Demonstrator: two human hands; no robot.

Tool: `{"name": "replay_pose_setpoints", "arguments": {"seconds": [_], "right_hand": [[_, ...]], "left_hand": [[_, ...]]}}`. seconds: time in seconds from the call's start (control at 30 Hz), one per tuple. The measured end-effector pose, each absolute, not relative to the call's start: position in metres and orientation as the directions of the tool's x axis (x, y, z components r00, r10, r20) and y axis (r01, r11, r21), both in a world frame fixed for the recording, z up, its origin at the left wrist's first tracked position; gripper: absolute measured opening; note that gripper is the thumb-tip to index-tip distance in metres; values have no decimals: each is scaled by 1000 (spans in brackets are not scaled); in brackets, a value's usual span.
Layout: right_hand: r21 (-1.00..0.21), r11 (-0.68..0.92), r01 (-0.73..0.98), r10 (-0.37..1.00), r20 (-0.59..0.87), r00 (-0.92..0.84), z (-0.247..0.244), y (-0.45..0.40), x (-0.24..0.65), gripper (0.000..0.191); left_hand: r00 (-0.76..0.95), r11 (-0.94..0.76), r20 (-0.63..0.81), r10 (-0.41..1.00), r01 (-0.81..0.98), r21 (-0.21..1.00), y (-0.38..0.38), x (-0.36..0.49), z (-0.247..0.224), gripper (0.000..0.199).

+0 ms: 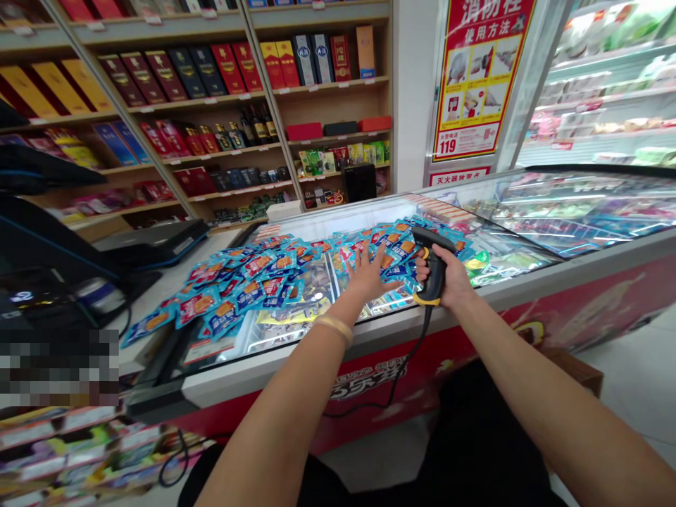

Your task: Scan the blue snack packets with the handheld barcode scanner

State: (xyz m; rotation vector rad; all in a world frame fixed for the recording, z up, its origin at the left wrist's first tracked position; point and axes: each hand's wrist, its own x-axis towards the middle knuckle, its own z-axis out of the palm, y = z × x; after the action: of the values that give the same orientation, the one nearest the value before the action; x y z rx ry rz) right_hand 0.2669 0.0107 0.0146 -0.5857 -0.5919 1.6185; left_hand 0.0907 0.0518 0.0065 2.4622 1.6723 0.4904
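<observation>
The right hand [453,276] is closed round the scanner [434,271], over the freezer's [253,373] near edge. The left hand [365,273], fingers spread and gripping nothing, is at the near side of the right-hand packets [391,243]; more lie left.

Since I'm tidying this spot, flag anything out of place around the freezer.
The blue packets lie in jumbled heaps across the freezer's glass lid, the leftmost spreading onto the counter. That looks untidy. No tears are evident, though small damage would be hard to see.
</observation>
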Motion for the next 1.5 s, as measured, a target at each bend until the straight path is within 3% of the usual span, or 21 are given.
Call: {"name": "replay_pose_setpoints", "arguments": {"seconds": [0.23, 0.43, 0.57, 0.67, 0.77, 1.03, 1.23, 1.33, 1.4, 1.5], "right_hand": [[-686, -78, -723, 996, -24, -85, 13, 9, 266, 19], [-677, -103, -729, 992, -13, -128, 18, 0, 246, 17], [-705, -142, -695, 978, 10, -210, 21, -5, 219, 19], [-716, -195, -670, 956, 13, -292, 20, -7, 196, 20], [-717, -259, -647, 933, -12, -360, 18, -10, 176, 21], [-694, -350, -629, 902, -70, -425, 19, -15, 163, 19], [-700, -357, -618, 900, -81, -428, 20, -15, 164, 17], [-699, -360, -618, 900, -85, -428, 20, -16, 164, 18], [-703, -359, -614, 899, -85, -429, 21, -16, 164, 18], [-724, -368, -583, 886, -84, -456, 21, -16, 163, 18]], "left_hand": [[358, -422, 247, 900, 856, 297, 38, 60, 7, 104], [253, -411, 503, 827, 881, 234, 23, -4, 19, 79], [-44, -129, 572, 819, 957, 259, 8, -58, 27, 68], [-260, 147, 477, 840, 954, 261, -4, -89, 26, 77], [-333, 255, 343, 878, 933, 252, -14, -104, 22, 75], [-258, 208, 367, 894, 963, 170, -28, -104, 19, 60], [-267, 184, 459, 848, 958, 218, -32, -111, 18, 45], [-295, 146, 586, 755, 946, 288, -33, -109, 19, 44], [-282, 3, 676, 681, 924, 382, -31, -104, 18, 43], [-289, -198, 662, 692, 805, 559, -25, -91, 14, 39]]}}
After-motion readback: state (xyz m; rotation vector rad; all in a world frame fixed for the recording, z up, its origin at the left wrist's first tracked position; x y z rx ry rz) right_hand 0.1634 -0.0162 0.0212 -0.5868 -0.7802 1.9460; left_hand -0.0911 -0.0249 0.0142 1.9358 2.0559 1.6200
